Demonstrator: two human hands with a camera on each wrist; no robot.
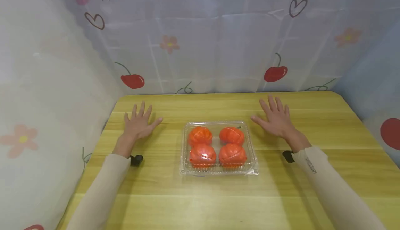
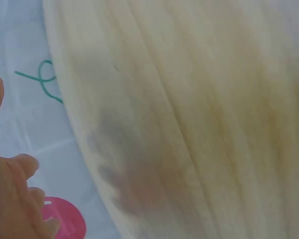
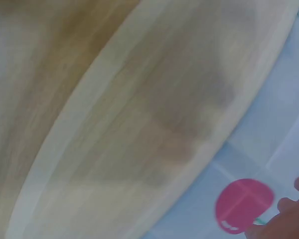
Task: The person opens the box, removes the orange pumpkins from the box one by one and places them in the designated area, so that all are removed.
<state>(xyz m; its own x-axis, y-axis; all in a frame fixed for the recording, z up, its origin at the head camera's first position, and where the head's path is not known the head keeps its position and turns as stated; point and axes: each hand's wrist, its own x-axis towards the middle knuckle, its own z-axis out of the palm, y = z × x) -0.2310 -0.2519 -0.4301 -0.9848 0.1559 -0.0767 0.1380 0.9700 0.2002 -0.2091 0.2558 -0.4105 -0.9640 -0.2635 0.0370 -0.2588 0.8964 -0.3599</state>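
A clear plastic clamshell box (image 1: 215,172) sits on the table with its lid down. Inside are several orange, ribbed, pumpkin-shaped pieces (image 1: 202,154), in two rows. My left hand (image 1: 137,124) is to the left of the box, fingers spread and holding nothing. To the right of the box, my right hand (image 1: 276,120) has its fingers spread too, also with nothing in it. Both hands are apart from the box. In the left wrist view only part of the left hand (image 2: 15,194) shows at the left edge; the right wrist view catches the right hand (image 3: 286,219) in its lower corner.
The wood-grain table (image 1: 215,205) ends at a rounded far edge. Behind it hangs a pale curtain (image 1: 215,49) printed with cherries, flowers and hearts, and similar cloth stands at both sides. A small black wrist mount (image 1: 136,160) shows by the left cuff.
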